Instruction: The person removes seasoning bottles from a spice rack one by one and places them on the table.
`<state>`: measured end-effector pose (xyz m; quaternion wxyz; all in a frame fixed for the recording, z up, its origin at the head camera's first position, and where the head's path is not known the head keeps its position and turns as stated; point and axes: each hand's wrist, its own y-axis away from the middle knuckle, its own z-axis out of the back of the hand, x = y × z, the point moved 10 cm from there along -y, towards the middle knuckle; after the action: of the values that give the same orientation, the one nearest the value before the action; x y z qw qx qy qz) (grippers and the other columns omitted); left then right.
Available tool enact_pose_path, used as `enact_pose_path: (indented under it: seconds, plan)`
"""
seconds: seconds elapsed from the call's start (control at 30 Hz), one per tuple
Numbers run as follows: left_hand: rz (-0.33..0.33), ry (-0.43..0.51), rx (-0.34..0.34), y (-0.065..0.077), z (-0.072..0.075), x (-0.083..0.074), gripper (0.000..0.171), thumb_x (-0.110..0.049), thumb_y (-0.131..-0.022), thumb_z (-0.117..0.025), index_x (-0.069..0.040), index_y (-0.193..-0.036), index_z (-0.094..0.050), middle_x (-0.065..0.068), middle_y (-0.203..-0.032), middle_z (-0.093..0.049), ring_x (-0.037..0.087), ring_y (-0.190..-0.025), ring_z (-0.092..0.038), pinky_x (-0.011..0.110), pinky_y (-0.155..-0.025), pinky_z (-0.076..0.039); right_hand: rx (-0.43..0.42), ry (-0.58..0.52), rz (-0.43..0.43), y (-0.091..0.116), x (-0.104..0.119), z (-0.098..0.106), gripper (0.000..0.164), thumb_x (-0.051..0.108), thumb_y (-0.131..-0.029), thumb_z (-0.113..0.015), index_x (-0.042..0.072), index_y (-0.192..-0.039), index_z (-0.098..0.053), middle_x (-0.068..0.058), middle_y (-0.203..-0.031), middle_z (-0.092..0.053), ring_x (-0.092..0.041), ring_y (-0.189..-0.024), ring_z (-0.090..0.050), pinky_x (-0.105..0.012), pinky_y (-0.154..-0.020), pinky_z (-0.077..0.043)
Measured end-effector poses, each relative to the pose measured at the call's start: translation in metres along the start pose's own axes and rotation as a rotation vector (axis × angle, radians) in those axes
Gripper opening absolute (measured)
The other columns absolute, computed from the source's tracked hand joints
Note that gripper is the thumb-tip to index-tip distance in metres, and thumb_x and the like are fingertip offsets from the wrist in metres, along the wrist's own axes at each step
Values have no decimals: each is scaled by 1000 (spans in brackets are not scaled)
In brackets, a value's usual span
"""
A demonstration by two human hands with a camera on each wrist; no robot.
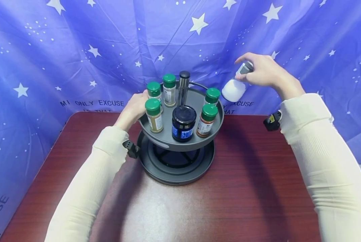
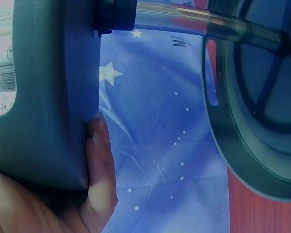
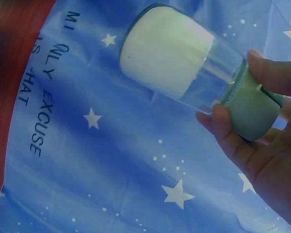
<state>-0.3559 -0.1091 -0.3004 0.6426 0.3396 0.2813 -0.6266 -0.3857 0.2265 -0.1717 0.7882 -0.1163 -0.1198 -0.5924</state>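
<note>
A two-tier grey turntable rack (image 1: 175,179) stands on the table. My left hand (image 1: 137,105) grips the rim of its upper tray (image 1: 180,147) at the left, fingers (image 2: 101,165) against the underside in the left wrist view. My right hand (image 1: 260,70) holds a clear shaker (image 1: 233,90) of white granules by its grey cap (image 3: 252,107), tilted in the air to the right of the tray. On the upper tray stand a dark jar (image 1: 184,123) with a blue label and several green-capped spice bottles (image 1: 154,116), around the central post (image 1: 183,88).
The lower tray lies directly below the upper one. Around the rack spreads a reddish-brown wooden table (image 1: 244,188). A blue curtain (image 1: 113,50) with white stars hangs close behind the table and at its sides.
</note>
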Motion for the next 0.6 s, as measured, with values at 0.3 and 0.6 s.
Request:
enact_pose_path:
  seconds: [0.3,0.6]
  plan:
    - [-7,-10,1,1,-1,0,61,-40,-107,-17,-3,-144,-48,18,-151,-45,36,-142,-41,51,-117,-34,112,135,25,0,-8,-15,41,28,-92,-66,6,-126,-59,-23,-110,-67,-23,-82,-65,-32,-70,-47]
    - [12,-12,8,0,-1,1,62,-42,-107,-16,-4,-145,-48,18,-151,-45,36,-142,-42,51,-116,-35,259,96,-10,2,-23,-35,44,22,-89,-71,2,-125,-57,-26,-111,-67,-20,-75,-69,-32,-67,-55]
